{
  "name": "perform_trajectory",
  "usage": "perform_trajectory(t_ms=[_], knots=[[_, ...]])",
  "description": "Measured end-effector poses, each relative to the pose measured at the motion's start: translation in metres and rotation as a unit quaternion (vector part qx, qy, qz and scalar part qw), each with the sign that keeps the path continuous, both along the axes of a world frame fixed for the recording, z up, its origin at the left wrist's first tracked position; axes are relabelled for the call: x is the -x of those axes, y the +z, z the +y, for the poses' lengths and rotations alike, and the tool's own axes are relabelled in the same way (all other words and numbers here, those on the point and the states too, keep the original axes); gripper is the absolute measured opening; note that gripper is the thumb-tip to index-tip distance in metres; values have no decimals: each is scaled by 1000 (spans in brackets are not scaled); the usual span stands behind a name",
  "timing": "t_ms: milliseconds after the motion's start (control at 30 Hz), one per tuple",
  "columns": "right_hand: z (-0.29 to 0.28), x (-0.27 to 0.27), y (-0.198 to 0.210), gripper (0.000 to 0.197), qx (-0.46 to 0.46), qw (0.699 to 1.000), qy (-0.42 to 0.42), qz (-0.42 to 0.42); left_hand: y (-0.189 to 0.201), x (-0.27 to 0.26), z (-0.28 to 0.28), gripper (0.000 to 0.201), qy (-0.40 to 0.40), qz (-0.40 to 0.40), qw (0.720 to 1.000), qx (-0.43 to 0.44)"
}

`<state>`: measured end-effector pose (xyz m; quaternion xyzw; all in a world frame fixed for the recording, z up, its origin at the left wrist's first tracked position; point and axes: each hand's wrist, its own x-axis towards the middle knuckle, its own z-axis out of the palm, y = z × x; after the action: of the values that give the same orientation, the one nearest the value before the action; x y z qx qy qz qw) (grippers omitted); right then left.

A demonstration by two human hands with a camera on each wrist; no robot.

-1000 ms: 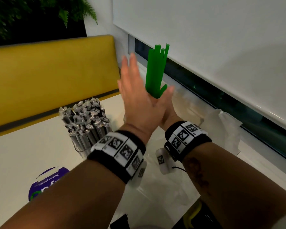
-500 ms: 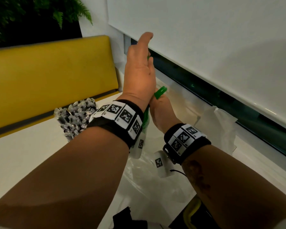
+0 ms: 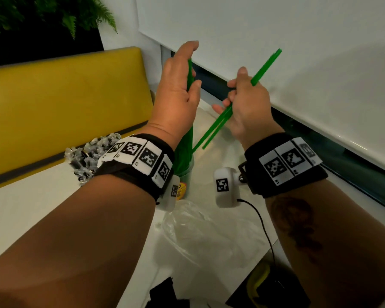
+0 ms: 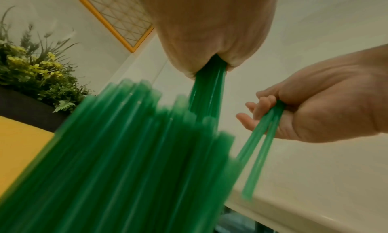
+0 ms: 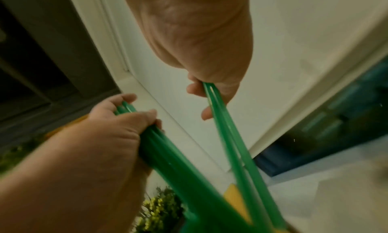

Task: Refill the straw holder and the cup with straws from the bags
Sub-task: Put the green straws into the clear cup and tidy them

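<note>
A bundle of green straws (image 3: 183, 150) stands in a clear cup (image 3: 185, 174) on the white table. My left hand (image 3: 190, 70) grips a few of these straws near their tops, shown from below as the held straws (image 4: 208, 93) and from the side in the left hand (image 5: 117, 130). To its right my right hand (image 3: 238, 85) holds two green straws (image 3: 266, 65) apart from the cup, slanted up to the right; their lower ends hang beside the cup's straws. The two straws (image 5: 226, 137) run out of the curled fingers. A straw holder (image 3: 87, 156) full of wrapped straws stands left of the cup.
A crumpled clear plastic bag (image 3: 209, 236) lies on the table in front of the cup. A yellow bench back (image 3: 65, 103) runs along the left. A white roller blind (image 3: 298, 52) and the window sill border the right. Dark items (image 3: 267, 287) sit at the near edge.
The hands were pressed together around the straw bundle; they have parted. My right hand has drawn two straws off to the right, while my left hand stays on the straws in the cup.
</note>
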<state>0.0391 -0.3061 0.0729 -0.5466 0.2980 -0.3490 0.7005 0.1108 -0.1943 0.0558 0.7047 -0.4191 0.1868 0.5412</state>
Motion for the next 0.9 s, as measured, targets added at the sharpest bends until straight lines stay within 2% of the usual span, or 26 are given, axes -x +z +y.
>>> perform_trajectory(t_ms=[167, 333, 467, 600, 733, 800, 900], knots=[[12, -9, -2, 32, -77, 997, -7, -29, -2, -2, 4, 60, -23, 32, 999, 13], [50, -23, -29, 29, -19, 995, -64, -73, 0, -4, 2, 57, -23, 44, 999, 7], [70, -22, -60, 35, 52, 995, -76, -38, 1, -1, 2, 57, -21, 40, 999, -13], [62, -24, -37, 31, -5, 991, -81, -104, 2, -1, 7, 66, -37, 66, 997, -12], [52, -16, -17, 26, 119, 987, -53, -91, 3, 3, 11, 87, -76, 139, 987, 38], [45, -11, -9, 25, 170, 982, -31, -72, 4, 0, 11, 96, -69, 171, 981, 63], [39, -4, 5, 23, 172, 982, -16, -69, 8, -4, 11, 99, -70, 203, 974, 66]])
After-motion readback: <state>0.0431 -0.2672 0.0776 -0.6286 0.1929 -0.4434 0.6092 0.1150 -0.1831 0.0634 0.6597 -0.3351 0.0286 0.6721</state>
